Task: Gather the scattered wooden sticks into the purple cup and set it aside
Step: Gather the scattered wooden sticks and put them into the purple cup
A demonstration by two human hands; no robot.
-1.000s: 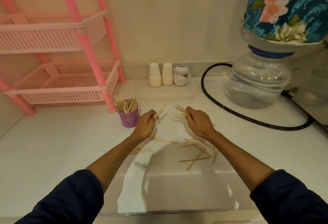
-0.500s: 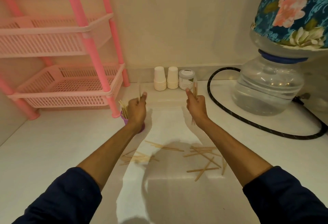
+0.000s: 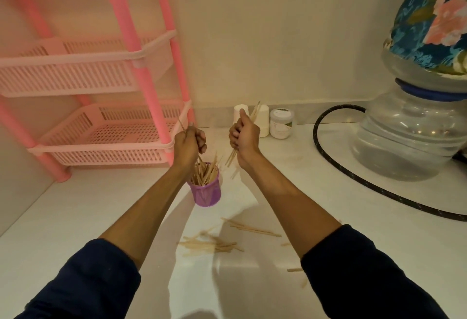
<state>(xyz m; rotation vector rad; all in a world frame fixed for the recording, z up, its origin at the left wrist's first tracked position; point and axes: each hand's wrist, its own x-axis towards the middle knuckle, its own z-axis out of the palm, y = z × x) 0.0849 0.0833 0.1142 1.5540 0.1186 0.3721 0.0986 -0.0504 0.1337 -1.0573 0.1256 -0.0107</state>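
Purple cup (image 3: 205, 191) stands upright on the white surface (image 3: 75, 217), packed with wooden sticks (image 3: 204, 174) that fan out above its rim. It sits just in front of the foot of the pink rack (image 3: 141, 71), below and between the two raised hands.

Left hand (image 3: 188, 143) is held directly above the cup, fingers curled round a few sticks; the lower ends reach down toward the bundle in the cup, one upper end pokes out above the fist. Whether those lower ends touch the cup's contents cannot be told.

Right hand (image 3: 244, 136) is up and to the right of the cup, clear of it. Grip clenched round a small bundle of sticks (image 3: 254, 119), held nearly upright and slightly tilted; ends show above the thumb and below the heel of the hand.

Loose sticks (image 3: 209, 245) lie flat on the surface nearer the camera, between the forearms: one cluster in a rough pile, a longer pair (image 3: 252, 229) angled to its right, a few strays beside the right sleeve (image 3: 366, 275).

Farther back by the wall: two white cups (image 3: 262, 120), partly hidden behind the right hand, a small white jar (image 3: 281, 124), a black hose (image 3: 328, 162) looping round a clear water bottle (image 3: 406, 141) topped with flowered cloth (image 3: 434, 15).
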